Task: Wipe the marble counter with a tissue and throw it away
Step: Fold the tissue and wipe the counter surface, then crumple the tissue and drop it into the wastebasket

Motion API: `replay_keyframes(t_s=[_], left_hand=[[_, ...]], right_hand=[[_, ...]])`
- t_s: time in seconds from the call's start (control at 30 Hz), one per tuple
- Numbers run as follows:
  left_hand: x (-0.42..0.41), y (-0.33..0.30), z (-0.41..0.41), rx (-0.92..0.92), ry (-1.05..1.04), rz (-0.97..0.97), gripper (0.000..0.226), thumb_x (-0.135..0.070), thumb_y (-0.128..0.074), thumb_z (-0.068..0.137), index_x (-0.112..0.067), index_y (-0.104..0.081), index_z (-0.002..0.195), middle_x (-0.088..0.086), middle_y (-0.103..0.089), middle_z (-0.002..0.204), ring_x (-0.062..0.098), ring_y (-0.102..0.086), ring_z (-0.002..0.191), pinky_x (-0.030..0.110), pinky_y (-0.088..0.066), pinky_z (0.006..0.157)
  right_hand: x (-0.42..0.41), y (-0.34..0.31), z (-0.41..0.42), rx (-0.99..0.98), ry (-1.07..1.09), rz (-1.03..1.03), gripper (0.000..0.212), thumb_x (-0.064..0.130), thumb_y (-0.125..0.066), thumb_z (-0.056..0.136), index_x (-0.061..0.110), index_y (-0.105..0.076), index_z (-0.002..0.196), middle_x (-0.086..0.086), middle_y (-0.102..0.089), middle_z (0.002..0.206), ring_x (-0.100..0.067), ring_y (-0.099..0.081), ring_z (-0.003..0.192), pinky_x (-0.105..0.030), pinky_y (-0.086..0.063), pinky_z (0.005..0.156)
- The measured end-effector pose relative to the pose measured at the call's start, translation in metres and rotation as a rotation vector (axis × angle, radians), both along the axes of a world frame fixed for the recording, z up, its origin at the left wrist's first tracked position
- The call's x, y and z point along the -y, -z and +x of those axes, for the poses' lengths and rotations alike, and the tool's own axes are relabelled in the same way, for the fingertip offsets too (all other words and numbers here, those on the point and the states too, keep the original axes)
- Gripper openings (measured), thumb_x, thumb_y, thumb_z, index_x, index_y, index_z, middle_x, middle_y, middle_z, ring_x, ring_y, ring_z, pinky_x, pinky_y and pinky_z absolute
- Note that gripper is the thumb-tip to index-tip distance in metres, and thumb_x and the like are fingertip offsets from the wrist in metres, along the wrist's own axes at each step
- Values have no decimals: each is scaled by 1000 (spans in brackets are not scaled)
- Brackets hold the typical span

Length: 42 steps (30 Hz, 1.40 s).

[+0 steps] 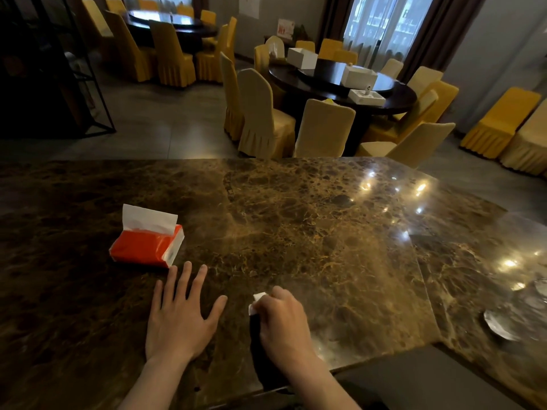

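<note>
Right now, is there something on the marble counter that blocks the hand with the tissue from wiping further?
Nothing visible does. The right hand presses the tissue on the marble counter, and the stone ahead of it and to its right is bare. The left hand lies flat just beside it, and the red tissue pack sits farther left.

On the bench [296, 220], the tissue pack [146, 242] lies to the left. The left hand [180, 318] rests flat just in front of the pack. The right hand [284, 318] lies to its right, on a tissue [257, 301]. Behind the bench stand tables [340, 81] ringed by chairs [260, 113].
</note>
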State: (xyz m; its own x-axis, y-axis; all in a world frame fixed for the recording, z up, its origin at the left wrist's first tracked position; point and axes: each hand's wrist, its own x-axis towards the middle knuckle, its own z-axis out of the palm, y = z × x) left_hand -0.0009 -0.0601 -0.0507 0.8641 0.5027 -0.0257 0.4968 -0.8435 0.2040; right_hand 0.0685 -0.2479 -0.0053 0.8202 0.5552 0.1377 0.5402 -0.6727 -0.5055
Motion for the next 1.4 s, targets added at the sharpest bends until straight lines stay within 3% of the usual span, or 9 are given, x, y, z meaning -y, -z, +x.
replay_keyframes(t_s=[0.17, 0.27, 0.4, 0.53, 0.83, 0.9, 1.0, 1.17, 1.4], left_hand=[[-1, -1, -2, 10, 12, -20, 89, -83, 1, 87, -37, 2, 162, -1, 8, 173, 20, 19, 157, 48, 7, 129], [0, 0, -2, 14, 9, -17, 88, -82, 1, 87, -36, 3, 162, -1, 9, 173, 20, 21, 156, 47, 7, 129], [0, 1, -2, 24, 10, -14, 87, -82, 0, 88, -37, 2, 162, -1, 7, 173, 20, 19, 157, 47, 7, 129], [-1, 3, -1, 40, 9, -14, 88, -84, -2, 88, -37, -1, 162, -1, 4, 174, 20, 17, 157, 47, 6, 129], [0, 3, 0, 19, 8, 2, 90, -84, 3, 86, -37, 1, 162, -1, 6, 174, 20, 18, 157, 47, 6, 129], [-1, 3, -1, 2, 8, 4, 90, -84, 4, 86, -37, 2, 162, -1, 8, 173, 20, 20, 156, 48, 6, 129], [-2, 2, 0, 12, 4, -3, 92, -86, 6, 83, -38, 3, 162, -3, 9, 173, 19, 21, 156, 47, 6, 129], [-2, 4, -1, 18, -2, -12, 92, -86, 4, 83, -39, 1, 162, -3, 8, 173, 19, 22, 156, 47, 8, 129], [-2, 4, 0, 33, -4, 5, 91, -85, 3, 85, -37, 0, 162, -2, 6, 174, 19, 19, 157, 47, 6, 129]], right_hand=[[17, -8, 9, -117, -40, 17, 18, 11, -71, 87, 25, -80, 96, 6, -66, 92, -12, -60, 87, -23, -46, 73], [38, -17, 41, -111, 249, 142, 24, 5, -71, 87, 23, -80, 101, 4, -73, 98, -12, -64, 91, -29, -52, 87], [59, -18, 80, -34, 510, 85, 27, 0, -65, 91, 18, -79, 104, -1, -69, 98, -20, -64, 92, -30, -50, 77], [50, -4, 82, -18, 453, -23, 31, -6, -63, 87, 13, -79, 105, -6, -70, 108, -29, -63, 103, -40, -54, 85], [18, -4, 50, 27, 206, -31, 16, 8, -66, 92, 14, -79, 100, -3, -67, 96, -21, -60, 95, -32, -49, 80], [10, -5, 39, -113, 118, 42, 19, 10, -69, 91, 21, -80, 101, 4, -71, 99, -14, -64, 96, -28, -52, 84], [14, -9, 31, -564, 150, 432, 26, 17, -72, 93, 34, -75, 112, 16, -75, 106, 0, -67, 102, -22, -55, 88], [32, -16, 32, -1252, 191, 1093, 31, 3, -61, 96, 8, -68, 126, -15, -75, 112, -23, -72, 93, -26, -56, 73], [36, -23, 32, -1328, 171, 1165, 25, -5, -60, 93, 1, -72, 114, -24, -70, 109, -31, -71, 91, -29, -60, 74]])
